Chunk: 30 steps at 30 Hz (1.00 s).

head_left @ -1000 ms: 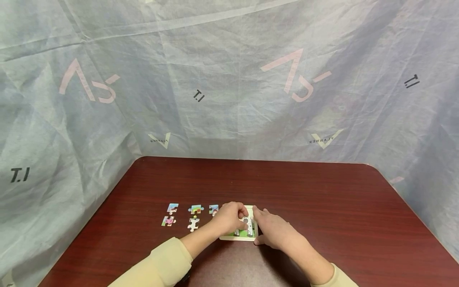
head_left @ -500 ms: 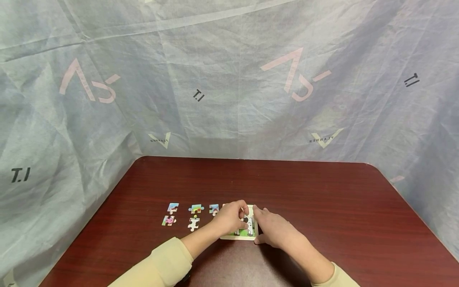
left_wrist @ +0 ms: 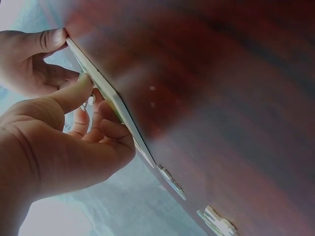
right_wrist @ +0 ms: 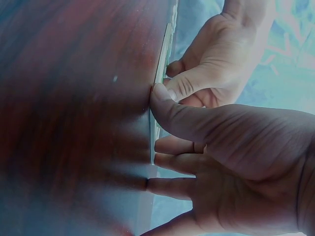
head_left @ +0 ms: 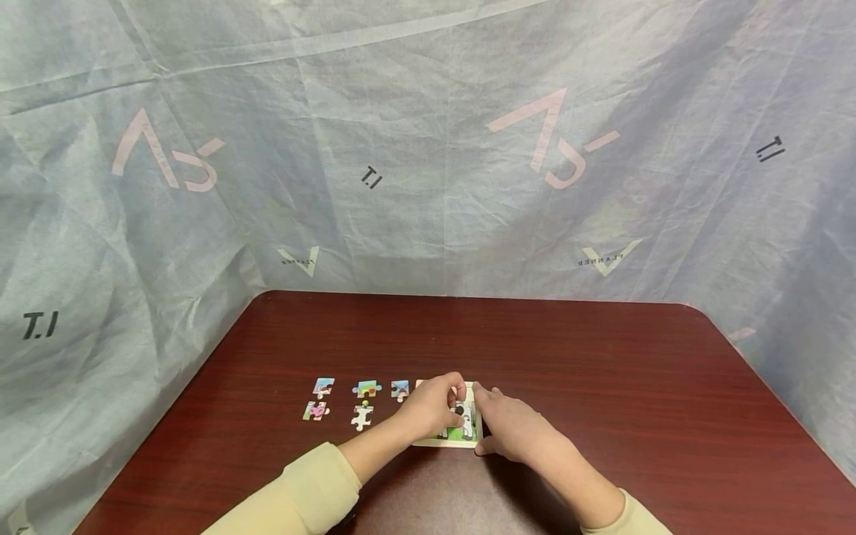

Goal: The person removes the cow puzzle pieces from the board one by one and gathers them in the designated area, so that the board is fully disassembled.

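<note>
A shallow puzzle tray with a pale frame lies on the table, showing part of a white animal on green grass. Over its middle, my left hand has thumb and forefinger brought together on a small puzzle piece, largely hidden by the fingers. My right hand holds the tray by its right side, thumb at the near corner and forefinger toward the far one. In the right wrist view its other fingers are spread. Much of the tray's left half is covered by the left hand.
Left of the tray lie several loose pieces: a pink-patterned piece, a white piece, a green-and-red piece, and two blue ones, a left piece and a piece near the tray. Grey cloth hangs behind the table.
Almost nothing differs. The left fingers have shifted very slightly over the tray; the right hand and loose pieces stay put.
</note>
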Each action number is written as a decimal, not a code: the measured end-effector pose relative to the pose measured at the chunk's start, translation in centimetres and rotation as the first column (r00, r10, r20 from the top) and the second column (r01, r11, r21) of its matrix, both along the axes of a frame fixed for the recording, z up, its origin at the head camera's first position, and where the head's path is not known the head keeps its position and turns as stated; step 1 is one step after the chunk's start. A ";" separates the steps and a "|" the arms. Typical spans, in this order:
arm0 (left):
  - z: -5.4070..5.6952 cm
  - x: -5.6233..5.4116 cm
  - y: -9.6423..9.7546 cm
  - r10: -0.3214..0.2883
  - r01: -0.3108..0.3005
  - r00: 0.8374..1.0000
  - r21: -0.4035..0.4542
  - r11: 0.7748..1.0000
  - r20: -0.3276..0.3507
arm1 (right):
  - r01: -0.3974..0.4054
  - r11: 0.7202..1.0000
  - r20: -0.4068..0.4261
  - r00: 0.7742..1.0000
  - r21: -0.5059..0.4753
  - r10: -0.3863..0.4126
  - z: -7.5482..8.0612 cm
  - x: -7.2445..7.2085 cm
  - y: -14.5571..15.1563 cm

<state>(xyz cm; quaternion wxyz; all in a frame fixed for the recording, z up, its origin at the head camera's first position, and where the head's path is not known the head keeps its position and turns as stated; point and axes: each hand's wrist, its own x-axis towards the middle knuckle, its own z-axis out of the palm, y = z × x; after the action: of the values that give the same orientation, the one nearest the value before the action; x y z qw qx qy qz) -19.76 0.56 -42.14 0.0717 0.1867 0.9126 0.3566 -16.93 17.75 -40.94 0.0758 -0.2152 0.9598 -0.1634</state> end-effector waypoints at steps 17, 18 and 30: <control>0.1 -0.6 -0.6 -0.028 0.030 0.997 0.025 0.999 -0.074 | 0.001 1.000 0.016 1.000 0.003 -0.001 0.1 0.0 0.0; 0.2 -0.5 -0.6 -0.033 0.036 0.997 0.031 0.999 -0.071 | 0.002 1.000 0.016 1.000 0.002 -0.002 0.1 0.0 0.0; 0.3 0.1 -0.8 -0.103 0.105 0.994 0.042 0.994 -0.043 | -0.006 1.000 -0.003 1.000 -0.001 0.006 0.1 0.0 0.0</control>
<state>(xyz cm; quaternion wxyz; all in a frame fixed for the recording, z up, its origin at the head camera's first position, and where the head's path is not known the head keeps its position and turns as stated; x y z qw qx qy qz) -19.67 -0.23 -41.89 0.0676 0.2427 0.8948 0.3687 -16.89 17.75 -40.87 0.0746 -0.2181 0.9593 -0.1633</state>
